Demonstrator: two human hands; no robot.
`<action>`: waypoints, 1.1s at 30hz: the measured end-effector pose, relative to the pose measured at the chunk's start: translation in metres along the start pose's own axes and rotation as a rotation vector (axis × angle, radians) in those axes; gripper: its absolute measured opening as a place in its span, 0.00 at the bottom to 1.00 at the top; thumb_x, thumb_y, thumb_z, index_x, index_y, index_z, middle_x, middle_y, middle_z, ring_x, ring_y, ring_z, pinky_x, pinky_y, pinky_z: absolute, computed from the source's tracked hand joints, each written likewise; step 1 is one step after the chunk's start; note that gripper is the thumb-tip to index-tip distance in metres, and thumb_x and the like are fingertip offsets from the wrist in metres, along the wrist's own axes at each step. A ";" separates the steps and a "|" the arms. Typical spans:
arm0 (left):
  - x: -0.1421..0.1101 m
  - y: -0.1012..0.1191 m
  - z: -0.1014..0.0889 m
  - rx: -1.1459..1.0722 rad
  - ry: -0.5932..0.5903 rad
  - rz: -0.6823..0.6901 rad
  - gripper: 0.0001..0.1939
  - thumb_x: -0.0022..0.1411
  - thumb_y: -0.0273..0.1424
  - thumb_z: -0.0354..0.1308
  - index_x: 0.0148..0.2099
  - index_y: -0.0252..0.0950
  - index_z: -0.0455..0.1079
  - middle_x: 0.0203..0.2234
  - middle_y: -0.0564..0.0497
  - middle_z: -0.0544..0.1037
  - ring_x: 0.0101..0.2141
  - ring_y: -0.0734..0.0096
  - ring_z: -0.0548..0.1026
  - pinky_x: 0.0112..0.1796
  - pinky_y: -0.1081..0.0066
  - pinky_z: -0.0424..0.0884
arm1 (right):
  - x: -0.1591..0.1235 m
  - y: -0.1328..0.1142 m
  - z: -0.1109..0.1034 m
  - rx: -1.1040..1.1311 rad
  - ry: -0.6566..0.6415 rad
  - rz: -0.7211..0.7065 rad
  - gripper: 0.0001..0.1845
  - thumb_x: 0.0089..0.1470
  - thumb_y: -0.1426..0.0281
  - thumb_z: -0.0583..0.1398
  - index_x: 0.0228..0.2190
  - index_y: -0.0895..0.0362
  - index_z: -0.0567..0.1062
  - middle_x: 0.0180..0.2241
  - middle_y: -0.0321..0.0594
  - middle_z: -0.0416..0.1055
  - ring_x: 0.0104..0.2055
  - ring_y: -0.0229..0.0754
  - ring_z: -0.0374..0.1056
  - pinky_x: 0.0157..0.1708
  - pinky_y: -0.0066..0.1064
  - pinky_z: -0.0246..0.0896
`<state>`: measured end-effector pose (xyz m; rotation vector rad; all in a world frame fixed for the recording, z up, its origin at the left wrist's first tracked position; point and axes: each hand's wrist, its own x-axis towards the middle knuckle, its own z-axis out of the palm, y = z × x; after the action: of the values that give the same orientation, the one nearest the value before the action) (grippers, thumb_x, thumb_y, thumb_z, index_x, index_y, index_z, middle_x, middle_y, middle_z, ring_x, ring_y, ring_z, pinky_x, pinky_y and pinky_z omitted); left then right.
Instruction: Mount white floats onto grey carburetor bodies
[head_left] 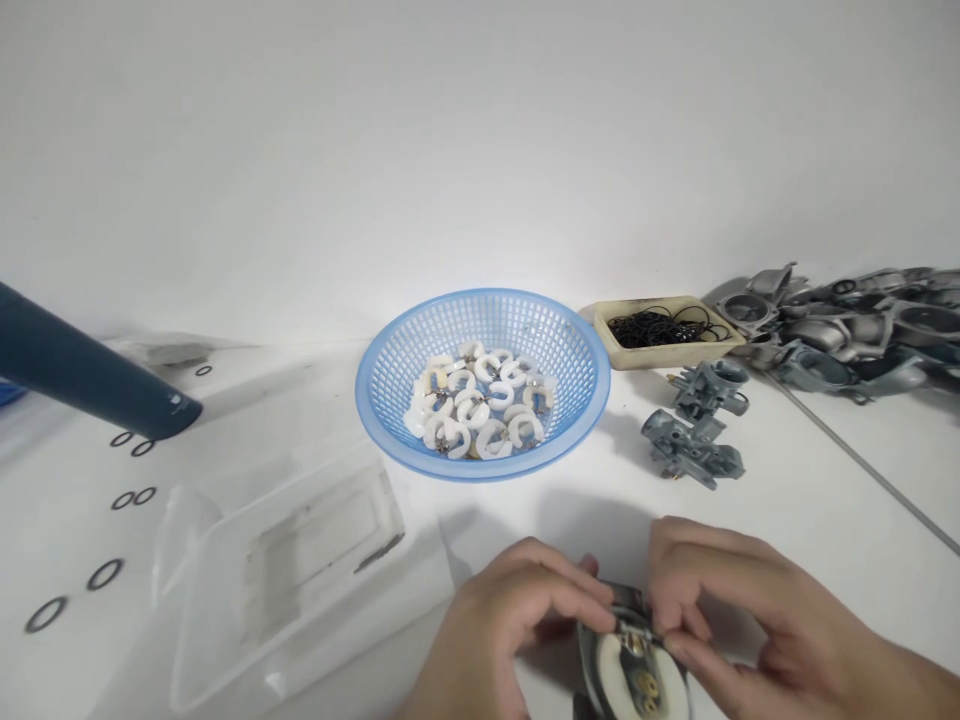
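Observation:
My left hand is closed around the side of a grey metal carburetor at the bottom edge of the view. A white U-shaped float sits in its opening, around brass jets. At the float's hinge end, my left fingertips press near a small shiny metal part. My right hand has its fingers pinched against the opposite side of that hinge; whatever they grip is hidden. The carburetor's lower part runs out of the view.
Beyond the hands stands a blue basket of white floats. A cream tray holds black rings. Two carburetor bodies lie right, before a heap of metal parts. Leftward are a clear plastic tray, several black rings and a dark blue cylinder.

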<state>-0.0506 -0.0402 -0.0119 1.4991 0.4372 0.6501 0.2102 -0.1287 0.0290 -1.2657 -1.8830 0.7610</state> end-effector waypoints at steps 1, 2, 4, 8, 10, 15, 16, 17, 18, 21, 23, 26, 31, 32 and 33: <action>-0.001 0.000 0.000 -0.008 0.008 -0.019 0.33 0.48 0.49 0.91 0.54 0.43 0.90 0.52 0.39 0.84 0.55 0.45 0.88 0.55 0.56 0.88 | 0.001 0.000 0.000 -0.011 0.005 -0.006 0.11 0.72 0.71 0.64 0.34 0.51 0.74 0.28 0.35 0.70 0.28 0.40 0.71 0.27 0.28 0.66; -0.002 -0.001 0.000 -0.011 0.014 -0.024 0.33 0.49 0.48 0.91 0.53 0.43 0.90 0.53 0.39 0.83 0.55 0.43 0.88 0.54 0.55 0.89 | 0.001 0.001 0.000 -0.023 0.016 -0.014 0.11 0.72 0.71 0.64 0.34 0.51 0.74 0.28 0.35 0.70 0.28 0.40 0.71 0.27 0.28 0.65; -0.003 0.000 0.000 0.001 0.017 -0.020 0.30 0.52 0.47 0.90 0.54 0.43 0.90 0.53 0.39 0.83 0.55 0.43 0.88 0.54 0.53 0.89 | -0.001 0.004 0.002 -0.045 0.051 -0.035 0.11 0.72 0.72 0.63 0.34 0.50 0.73 0.27 0.34 0.69 0.28 0.40 0.71 0.27 0.28 0.64; -0.002 0.004 0.000 0.111 0.023 0.028 0.25 0.58 0.44 0.87 0.55 0.43 0.90 0.52 0.39 0.84 0.52 0.47 0.89 0.54 0.55 0.89 | -0.008 0.012 0.010 -0.064 0.106 -0.054 0.10 0.70 0.73 0.63 0.35 0.50 0.72 0.28 0.33 0.68 0.28 0.41 0.70 0.28 0.29 0.62; -0.002 0.006 0.000 0.176 0.027 0.087 0.24 0.59 0.44 0.87 0.54 0.43 0.89 0.51 0.40 0.85 0.50 0.49 0.90 0.56 0.56 0.88 | -0.010 0.015 0.013 -0.057 0.115 -0.050 0.10 0.70 0.73 0.64 0.35 0.50 0.72 0.28 0.34 0.68 0.29 0.42 0.70 0.28 0.30 0.62; -0.002 0.005 0.001 0.235 0.033 0.158 0.24 0.63 0.48 0.84 0.55 0.43 0.88 0.51 0.41 0.86 0.49 0.53 0.91 0.55 0.61 0.88 | -0.008 0.015 0.014 -0.004 0.100 -0.034 0.10 0.72 0.72 0.63 0.35 0.50 0.72 0.28 0.33 0.69 0.28 0.40 0.69 0.28 0.29 0.62; -0.003 0.004 0.001 0.236 0.036 0.153 0.24 0.63 0.48 0.84 0.55 0.43 0.88 0.51 0.42 0.86 0.48 0.53 0.91 0.53 0.63 0.89 | -0.007 0.013 0.013 0.005 0.088 -0.025 0.11 0.72 0.72 0.63 0.35 0.50 0.72 0.28 0.33 0.69 0.28 0.40 0.69 0.29 0.28 0.62; -0.003 0.003 0.001 0.235 0.037 0.145 0.24 0.63 0.49 0.84 0.55 0.43 0.88 0.52 0.42 0.86 0.48 0.53 0.91 0.51 0.64 0.89 | -0.006 0.012 0.011 0.012 0.070 -0.012 0.11 0.73 0.71 0.62 0.35 0.50 0.72 0.29 0.32 0.69 0.28 0.39 0.69 0.29 0.27 0.62; -0.004 0.002 0.001 0.236 0.035 0.136 0.24 0.63 0.49 0.84 0.55 0.43 0.87 0.52 0.42 0.86 0.49 0.53 0.91 0.50 0.65 0.89 | -0.006 0.010 0.010 0.016 0.047 0.005 0.11 0.73 0.71 0.62 0.35 0.50 0.71 0.29 0.33 0.70 0.29 0.39 0.69 0.29 0.27 0.63; -0.007 0.001 -0.002 0.249 -0.001 0.126 0.24 0.63 0.50 0.83 0.54 0.43 0.86 0.52 0.42 0.86 0.52 0.52 0.90 0.54 0.63 0.88 | -0.006 0.008 0.008 0.018 0.008 0.038 0.11 0.71 0.71 0.63 0.34 0.51 0.70 0.29 0.33 0.70 0.29 0.39 0.69 0.29 0.27 0.62; -0.007 0.002 -0.003 0.275 -0.028 0.116 0.24 0.64 0.50 0.82 0.54 0.43 0.85 0.53 0.42 0.86 0.55 0.50 0.89 0.57 0.63 0.87 | -0.007 0.008 0.008 0.025 -0.001 0.052 0.11 0.70 0.71 0.63 0.34 0.51 0.70 0.30 0.33 0.69 0.30 0.39 0.69 0.29 0.27 0.62; -0.005 0.002 -0.004 0.299 -0.041 0.103 0.25 0.63 0.50 0.83 0.53 0.42 0.85 0.53 0.42 0.86 0.57 0.49 0.89 0.57 0.64 0.86 | -0.008 0.008 0.007 0.032 -0.008 0.057 0.10 0.70 0.71 0.63 0.34 0.51 0.70 0.30 0.33 0.69 0.30 0.38 0.69 0.30 0.26 0.62; -0.004 -0.017 0.002 0.271 -0.056 0.084 0.28 0.59 0.52 0.85 0.51 0.41 0.85 0.52 0.41 0.86 0.60 0.44 0.87 0.55 0.62 0.88 | -0.006 0.007 0.006 0.020 0.004 0.015 0.12 0.70 0.70 0.65 0.33 0.52 0.70 0.29 0.33 0.69 0.29 0.37 0.68 0.30 0.25 0.62; -0.005 -0.022 0.003 0.261 -0.050 0.090 0.29 0.58 0.52 0.86 0.51 0.41 0.86 0.51 0.41 0.86 0.60 0.43 0.87 0.52 0.63 0.89 | -0.006 0.007 0.006 0.021 0.012 0.005 0.12 0.70 0.70 0.65 0.33 0.52 0.70 0.29 0.33 0.69 0.29 0.37 0.68 0.30 0.25 0.61; -0.006 -0.026 0.004 0.249 -0.043 0.099 0.29 0.57 0.53 0.86 0.52 0.41 0.86 0.51 0.41 0.86 0.60 0.43 0.87 0.50 0.65 0.89 | -0.007 0.008 0.007 0.023 0.018 -0.002 0.12 0.70 0.70 0.65 0.33 0.52 0.70 0.29 0.33 0.69 0.29 0.37 0.68 0.30 0.25 0.61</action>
<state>-0.0493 -0.0456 -0.0383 1.7770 0.4246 0.6573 0.2103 -0.1326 0.0169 -1.2522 -1.8554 0.7660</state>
